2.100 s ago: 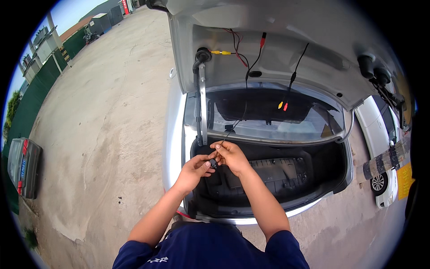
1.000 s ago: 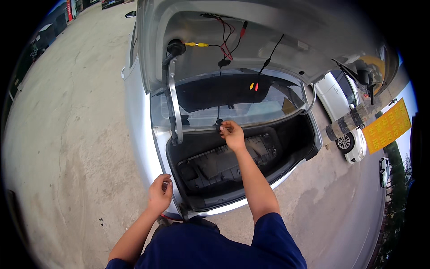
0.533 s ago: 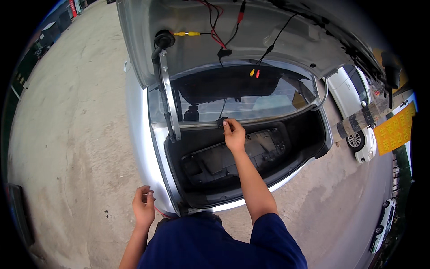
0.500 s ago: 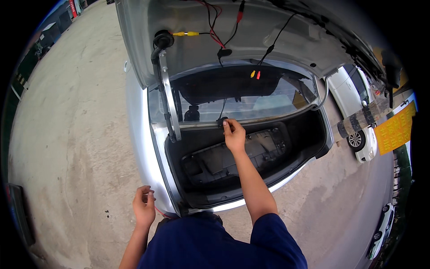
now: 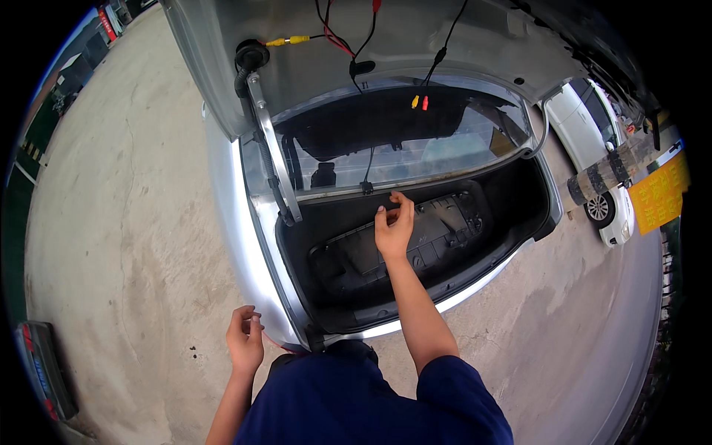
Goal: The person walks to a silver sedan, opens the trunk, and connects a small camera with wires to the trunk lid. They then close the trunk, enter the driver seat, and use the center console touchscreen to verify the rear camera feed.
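Note:
My right hand (image 5: 394, 226) reaches over the open trunk, thumb and fingers apart, holding nothing. Just beyond its fingertips a small black part (image 5: 366, 188) hangs on a thin black cable (image 5: 370, 165), by the trunk's far edge below the rear window. A black plastic trim panel (image 5: 356, 252) lies in the trunk under that hand. My left hand (image 5: 245, 337) is beside the silver car's left rear corner, fingers loosely bent and apart, with nothing in it. From the raised lid dangle a yellow plug (image 5: 414, 101) and a red plug (image 5: 426, 104).
The raised trunk lid (image 5: 415, 55) spans the top, with a metal hinge arm (image 5: 273, 152) on its left. A yellow connector (image 5: 288, 41) is on the lid's wiring. A white car (image 5: 589, 141) and a striped post (image 5: 610, 174) stand right; a dark car (image 5: 48, 371) is lower left.
My right hand has let go of the small black part and drawn back toward me, its fingers spreading. The part now hangs by its cable. My left hand has barely moved.

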Tool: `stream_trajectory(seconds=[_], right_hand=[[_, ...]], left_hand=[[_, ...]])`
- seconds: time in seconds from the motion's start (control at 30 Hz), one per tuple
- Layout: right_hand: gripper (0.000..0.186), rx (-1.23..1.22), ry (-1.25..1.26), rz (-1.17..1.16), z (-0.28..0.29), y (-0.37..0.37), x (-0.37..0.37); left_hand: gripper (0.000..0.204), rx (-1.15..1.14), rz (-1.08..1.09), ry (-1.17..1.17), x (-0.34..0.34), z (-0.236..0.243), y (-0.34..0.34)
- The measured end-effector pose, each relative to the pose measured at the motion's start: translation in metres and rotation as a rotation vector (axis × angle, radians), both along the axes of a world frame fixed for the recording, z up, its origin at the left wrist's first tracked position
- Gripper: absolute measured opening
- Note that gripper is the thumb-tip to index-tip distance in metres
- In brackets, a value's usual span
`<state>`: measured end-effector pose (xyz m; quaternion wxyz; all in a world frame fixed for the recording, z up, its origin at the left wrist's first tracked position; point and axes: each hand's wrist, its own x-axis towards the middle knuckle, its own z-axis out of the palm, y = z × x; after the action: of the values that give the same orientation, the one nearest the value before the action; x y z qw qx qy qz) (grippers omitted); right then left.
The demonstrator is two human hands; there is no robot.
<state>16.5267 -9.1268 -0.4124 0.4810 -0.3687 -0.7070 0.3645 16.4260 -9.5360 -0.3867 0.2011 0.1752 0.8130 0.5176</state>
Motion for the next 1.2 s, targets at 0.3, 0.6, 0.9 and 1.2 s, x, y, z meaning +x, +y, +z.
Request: stream_trajectory(seconds=[0.3, 0.6, 0.9, 1.2], right_hand=[[0.036, -0.201, 0.055, -0.115, -0.041, -0.022, 0.029], [0.037, -0.122, -0.014, 0.053, 0.001, -0.214, -0.022], [0.036, 0.069, -0.008, 0.067, 0.072, -0.335, -0.191], [0.030, -0.033, -0.185, 0.144, 0.048, -0.368, -0.337]], left_hand=[[0.019, -0.086, 0.039, -0.121, -0.048, -0.076, -0.037], [0.020, -0.223, 0.083, -0.448, -0.113, -0.220, -0.241], [0.023, -0.324, 0.074, -0.449, -0.254, -0.280, -0.427], [0.027, -0.290, -0.092, -0.240, -0.463, -0.229, -0.332]])
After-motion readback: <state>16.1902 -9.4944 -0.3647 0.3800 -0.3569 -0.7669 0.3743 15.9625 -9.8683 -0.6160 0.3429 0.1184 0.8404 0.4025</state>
